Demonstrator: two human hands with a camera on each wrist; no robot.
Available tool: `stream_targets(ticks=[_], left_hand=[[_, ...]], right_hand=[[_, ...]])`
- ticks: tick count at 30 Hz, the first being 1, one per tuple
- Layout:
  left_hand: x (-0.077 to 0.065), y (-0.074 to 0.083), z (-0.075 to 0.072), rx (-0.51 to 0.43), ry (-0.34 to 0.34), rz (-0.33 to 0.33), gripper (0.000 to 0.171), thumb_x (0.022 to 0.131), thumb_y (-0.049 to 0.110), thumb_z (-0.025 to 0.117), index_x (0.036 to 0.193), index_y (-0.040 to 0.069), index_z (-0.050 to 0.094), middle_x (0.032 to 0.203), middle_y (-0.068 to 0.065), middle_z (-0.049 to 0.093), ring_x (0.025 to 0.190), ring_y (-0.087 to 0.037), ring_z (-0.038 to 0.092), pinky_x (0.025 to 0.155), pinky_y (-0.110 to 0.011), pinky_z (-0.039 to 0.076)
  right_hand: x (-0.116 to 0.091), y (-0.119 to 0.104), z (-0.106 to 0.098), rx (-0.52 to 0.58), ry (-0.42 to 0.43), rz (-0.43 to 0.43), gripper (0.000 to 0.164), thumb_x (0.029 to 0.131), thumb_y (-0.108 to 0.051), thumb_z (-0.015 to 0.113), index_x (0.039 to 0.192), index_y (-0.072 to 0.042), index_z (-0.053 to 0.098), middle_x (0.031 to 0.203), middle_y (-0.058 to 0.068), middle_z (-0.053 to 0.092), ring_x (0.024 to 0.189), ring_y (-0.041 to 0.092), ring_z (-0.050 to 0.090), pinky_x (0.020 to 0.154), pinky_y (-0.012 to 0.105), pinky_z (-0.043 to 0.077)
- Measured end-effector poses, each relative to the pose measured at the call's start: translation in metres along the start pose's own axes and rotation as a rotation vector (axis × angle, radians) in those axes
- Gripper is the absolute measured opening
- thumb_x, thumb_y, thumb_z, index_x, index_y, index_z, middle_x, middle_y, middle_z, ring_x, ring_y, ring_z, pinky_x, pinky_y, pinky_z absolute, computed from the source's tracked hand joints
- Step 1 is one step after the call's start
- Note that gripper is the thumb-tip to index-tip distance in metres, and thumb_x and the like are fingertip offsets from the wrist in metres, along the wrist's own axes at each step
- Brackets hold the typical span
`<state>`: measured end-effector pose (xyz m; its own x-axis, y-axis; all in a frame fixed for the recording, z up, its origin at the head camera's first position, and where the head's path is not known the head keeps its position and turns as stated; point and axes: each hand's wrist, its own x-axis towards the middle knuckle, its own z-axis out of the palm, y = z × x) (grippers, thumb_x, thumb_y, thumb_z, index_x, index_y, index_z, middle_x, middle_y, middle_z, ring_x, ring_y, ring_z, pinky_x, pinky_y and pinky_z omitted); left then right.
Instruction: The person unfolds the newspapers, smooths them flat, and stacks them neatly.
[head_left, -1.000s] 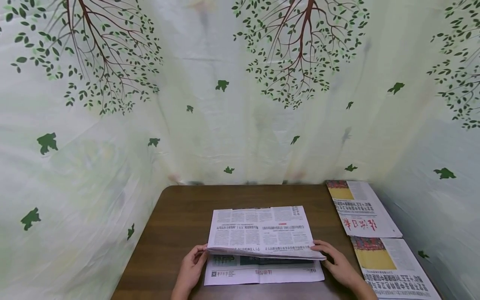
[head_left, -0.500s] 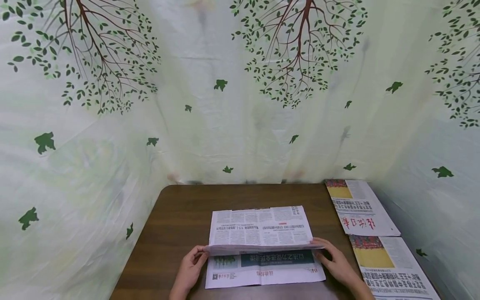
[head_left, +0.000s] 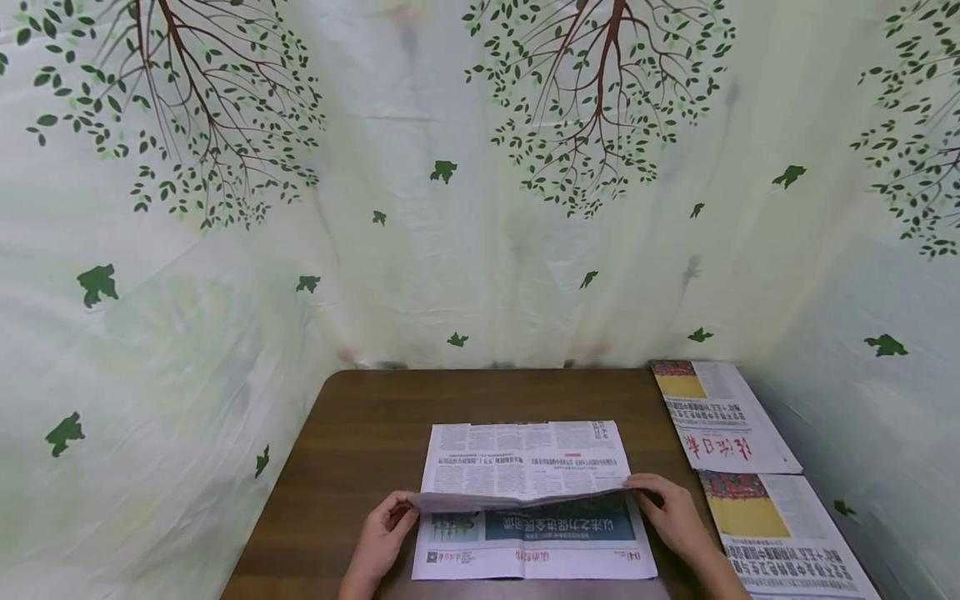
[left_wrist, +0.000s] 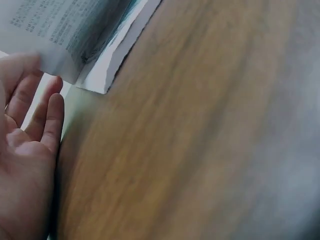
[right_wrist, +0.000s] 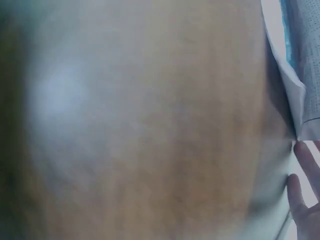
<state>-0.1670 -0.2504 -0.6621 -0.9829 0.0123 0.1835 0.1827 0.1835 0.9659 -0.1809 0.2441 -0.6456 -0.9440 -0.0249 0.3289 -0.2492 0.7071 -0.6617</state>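
Note:
A newspaper (head_left: 534, 567) lies on the table in front of me, one section of it lifted along its near edge. My left hand (head_left: 381, 537) pinches the left corner of that raised section. In the left wrist view the left hand (left_wrist: 30, 125) has its thumb on the printed side. On the other end, my right hand (head_left: 675, 517) pinches the right corner of the raised section. Under the lifted edge a page with a dark green banner (head_left: 555, 523) shows. Only some fingers of the right hand (right_wrist: 306, 175) appear in the right wrist view.
Two more newspapers lie along the right side of the brown wooden table (head_left: 360, 433): a far one (head_left: 731, 417) and a near one (head_left: 787, 542). A pale curtain (head_left: 480, 250) printed with trees and leaves hangs around the table.
The raised edge of the newspaper has gone up and away from me, so more of the green-banner page shows. The whole newspaper sits slightly nearer to me. Both hands keep their hold.

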Motion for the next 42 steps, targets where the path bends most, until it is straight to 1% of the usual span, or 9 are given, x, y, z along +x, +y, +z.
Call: stream_targets(ticks=[4,10,14,19,25,30,34,38,42], left_hand=[[0.003,0.0,-0.002,0.059,-0.076,0.102,0.036,0.087,-0.013,0.069,0.12,0.001,0.07,0.127,-0.02,0.067,0.117,-0.005,0.063,0.094,-0.018,0.053],[0.018,0.007,0.0,0.478,-0.114,0.354,0.055,0.077,-0.012,0.077,0.126,0.014,0.074,0.133,-0.005,0.069,0.117,-0.02,0.063,0.092,-0.03,0.053],[0.035,0.011,-0.001,0.578,-0.12,0.507,0.049,0.079,-0.012,0.076,0.122,0.012,0.075,0.13,-0.011,0.071,0.115,-0.034,0.065,0.092,-0.048,0.054],[0.051,0.009,-0.004,0.591,-0.141,0.442,0.046,0.079,-0.009,0.079,0.119,0.015,0.078,0.127,-0.007,0.073,0.122,-0.037,0.063,0.098,-0.048,0.054],[0.059,0.006,-0.001,0.462,-0.14,0.353,0.042,0.084,-0.012,0.073,0.111,0.019,0.08,0.123,-0.004,0.075,0.12,-0.032,0.068,0.102,-0.014,0.047],[0.057,0.01,0.001,0.398,-0.156,0.385,0.041,0.089,-0.014,0.068,0.111,0.018,0.079,0.122,-0.007,0.075,0.118,-0.029,0.069,0.1,-0.005,0.042],[0.053,0.012,0.0,0.389,-0.162,0.408,0.041,0.089,-0.017,0.067,0.111,0.016,0.078,0.12,-0.007,0.076,0.116,-0.027,0.07,0.1,-0.006,0.042],[0.05,0.013,0.0,0.369,-0.142,0.452,0.039,0.088,-0.016,0.067,0.111,0.014,0.078,0.116,-0.007,0.076,0.112,-0.024,0.071,0.099,-0.005,0.042],[0.049,0.012,0.0,0.343,-0.108,0.469,0.038,0.089,-0.014,0.068,0.111,0.016,0.079,0.113,-0.004,0.078,0.111,-0.015,0.071,0.098,-0.005,0.043]], right_hand=[[0.0,0.002,-0.004,0.032,-0.002,-0.023,0.035,0.085,0.007,0.076,0.103,-0.024,0.081,0.106,-0.006,0.078,0.1,0.009,0.072,0.085,0.026,0.058],[-0.003,0.005,-0.006,0.072,-0.008,-0.076,0.034,0.085,0.007,0.076,0.102,-0.022,0.082,0.104,-0.004,0.079,0.096,0.004,0.072,0.082,0.02,0.056],[-0.004,0.007,-0.006,0.1,-0.008,-0.085,0.033,0.087,0.005,0.075,0.103,-0.023,0.081,0.104,-0.003,0.079,0.095,0.003,0.071,0.083,0.014,0.053],[-0.005,0.007,-0.006,0.103,-0.003,-0.052,0.033,0.087,0.005,0.075,0.102,-0.024,0.081,0.103,-0.003,0.079,0.095,0.003,0.072,0.083,0.015,0.054],[-0.007,0.007,-0.01,0.119,-0.001,0.014,0.039,0.084,0.012,0.073,0.106,-0.02,0.079,0.108,0.0,0.078,0.1,0.002,0.069,0.084,0.017,0.056],[-0.006,0.011,-0.012,0.126,0.042,-0.102,0.039,0.083,0.01,0.074,0.114,-0.015,0.076,0.113,0.003,0.075,0.102,0.006,0.067,0.089,0.005,0.044],[-0.005,0.01,-0.012,0.211,0.026,-0.173,0.035,0.084,0.005,0.077,0.115,-0.008,0.075,0.114,0.01,0.073,0.101,0.008,0.066,0.085,0.007,0.046],[-0.001,0.007,-0.011,0.235,0.024,-0.19,0.032,0.082,0.007,0.077,0.113,-0.005,0.077,0.111,0.012,0.073,0.1,0.007,0.066,0.084,0.008,0.046],[0.002,0.003,-0.009,0.138,0.06,-0.153,0.031,0.081,0.008,0.078,0.103,-0.014,0.08,0.103,0.003,0.076,0.093,0.002,0.068,0.079,0.01,0.051]])
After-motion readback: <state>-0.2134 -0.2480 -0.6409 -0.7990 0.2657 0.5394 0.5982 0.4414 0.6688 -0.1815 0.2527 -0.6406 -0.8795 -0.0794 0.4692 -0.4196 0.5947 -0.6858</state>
